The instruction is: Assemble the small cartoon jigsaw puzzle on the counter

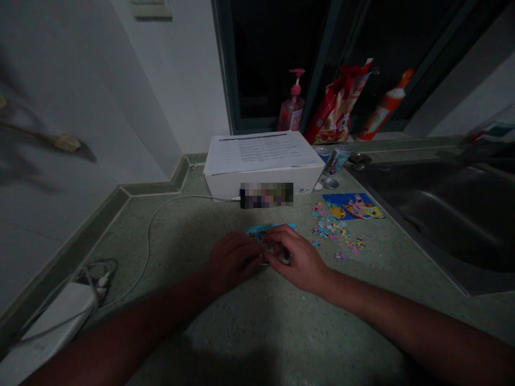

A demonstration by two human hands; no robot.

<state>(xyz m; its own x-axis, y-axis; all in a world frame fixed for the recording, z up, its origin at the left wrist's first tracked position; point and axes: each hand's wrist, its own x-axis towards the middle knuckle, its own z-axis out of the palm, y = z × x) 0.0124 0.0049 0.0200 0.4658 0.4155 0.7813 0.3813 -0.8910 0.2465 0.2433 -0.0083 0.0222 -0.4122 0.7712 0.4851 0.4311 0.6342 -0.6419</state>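
Note:
A blue jigsaw puzzle point(254, 230) lies on the counter, largely hidden under my two hands. My left hand point(233, 260) is closed over its left side, fingertips bent inward. From the other side my right hand point(300, 257) curves over it, thumb and fingers closing toward the left fingertips. A small patch of coloured pieces shows in the gap between the hands; what the fingertips pinch is too dark to make out. Loose puzzle pieces point(332, 229) are scattered right of my right hand, below a blue picture card point(354, 206) with cartoon figures.
Behind the hands, a phone point(266, 195) with a blurred screen leans against a white box point(221, 183). Its cable point(148, 236) runs left to a power strip point(60, 313). A can point(337, 161) stands beside the box. At right is a metal sink point(442, 214).

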